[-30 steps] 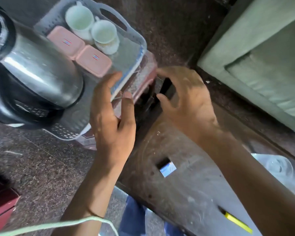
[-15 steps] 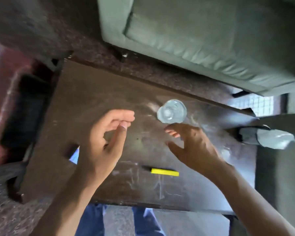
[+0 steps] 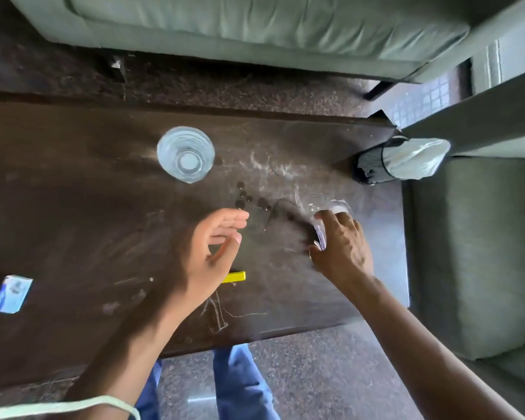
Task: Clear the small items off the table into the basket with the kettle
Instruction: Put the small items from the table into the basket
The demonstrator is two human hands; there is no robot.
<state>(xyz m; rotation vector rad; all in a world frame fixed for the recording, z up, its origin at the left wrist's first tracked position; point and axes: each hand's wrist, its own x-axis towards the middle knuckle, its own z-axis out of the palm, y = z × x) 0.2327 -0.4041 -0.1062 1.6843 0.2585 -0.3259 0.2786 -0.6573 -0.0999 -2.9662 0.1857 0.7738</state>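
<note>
The right hand (image 3: pixel 341 242) curls its fingers around a clear glass (image 3: pixel 331 219) near the right end of the table (image 3: pixel 88 192). The left hand (image 3: pixel 212 250) hovers loosely spread, holding nothing, above a yellow marker (image 3: pixel 234 277). A second glass (image 3: pixel 185 154) stands well apart, beyond it.

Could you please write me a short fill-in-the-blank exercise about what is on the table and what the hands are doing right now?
1. The right hand closes round a clear ____ near the table's right end.
2. The left hand holds ____.
3. The marker partly hidden under the left hand is ____ in colour.
4. The small blue packet lies near the table's ____ end.

Missing words: glass; nothing; yellow; left
</note>
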